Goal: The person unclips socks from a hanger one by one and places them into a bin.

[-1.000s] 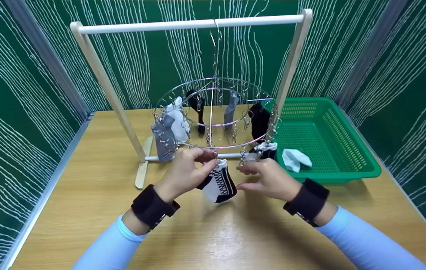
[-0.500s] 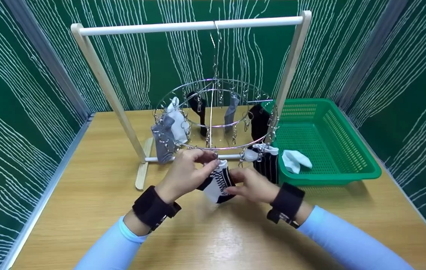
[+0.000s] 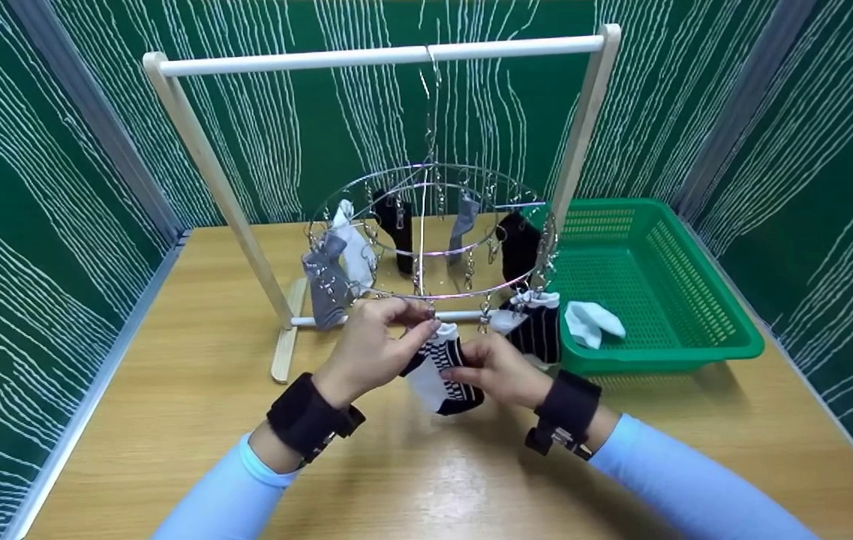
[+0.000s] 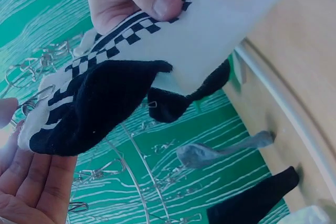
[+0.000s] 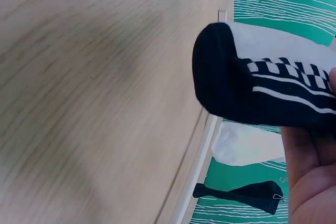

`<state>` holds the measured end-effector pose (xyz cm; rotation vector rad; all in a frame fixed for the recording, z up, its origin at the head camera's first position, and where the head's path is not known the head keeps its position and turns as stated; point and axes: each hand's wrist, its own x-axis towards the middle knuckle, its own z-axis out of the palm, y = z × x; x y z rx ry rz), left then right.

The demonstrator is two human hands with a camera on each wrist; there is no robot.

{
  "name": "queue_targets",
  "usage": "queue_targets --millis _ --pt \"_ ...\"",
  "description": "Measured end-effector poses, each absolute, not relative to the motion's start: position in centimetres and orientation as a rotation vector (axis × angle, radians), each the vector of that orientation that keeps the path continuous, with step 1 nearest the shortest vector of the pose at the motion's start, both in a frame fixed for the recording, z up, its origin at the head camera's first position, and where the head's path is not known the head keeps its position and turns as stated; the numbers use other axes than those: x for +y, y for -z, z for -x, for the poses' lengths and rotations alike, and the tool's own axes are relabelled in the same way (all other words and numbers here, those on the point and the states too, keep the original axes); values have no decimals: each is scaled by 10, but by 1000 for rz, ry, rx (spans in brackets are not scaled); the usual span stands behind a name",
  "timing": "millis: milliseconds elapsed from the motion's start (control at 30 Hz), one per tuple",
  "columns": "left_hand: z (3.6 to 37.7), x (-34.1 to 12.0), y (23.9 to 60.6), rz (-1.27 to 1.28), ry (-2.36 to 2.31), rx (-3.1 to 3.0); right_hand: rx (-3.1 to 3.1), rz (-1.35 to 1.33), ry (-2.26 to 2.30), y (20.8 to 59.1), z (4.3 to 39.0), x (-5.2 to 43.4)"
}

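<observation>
Head: 1 checkered sock (image 3: 430,382) below 1 round hanger (image 3: 421,240); right hand (image 3: 505,370) gripping its side, left hand (image 3: 372,341) at its cuff; left wrist: left hand pinching 1 wire clip (image 4: 39,96); right wrist: black toe (image 5: 212,72) above table (image 5: 100,98).

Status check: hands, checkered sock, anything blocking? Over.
Left hand pinching clip at top of checkered sock. Right hand gripping its side. Striped sock hanging near right hand; nothing seen blocking.

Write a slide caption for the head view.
Right hand pinches a checkered sock, left hand at its cuff, under a round clip hanger bearing other socks.
</observation>
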<state>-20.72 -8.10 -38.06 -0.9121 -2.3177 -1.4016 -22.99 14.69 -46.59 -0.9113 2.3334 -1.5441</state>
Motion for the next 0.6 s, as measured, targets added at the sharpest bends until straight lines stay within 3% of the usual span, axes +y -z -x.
queue_targets --millis 600 --pt "206 -81 381 899 1328 -2264 2415 930 1379 460 226 157"
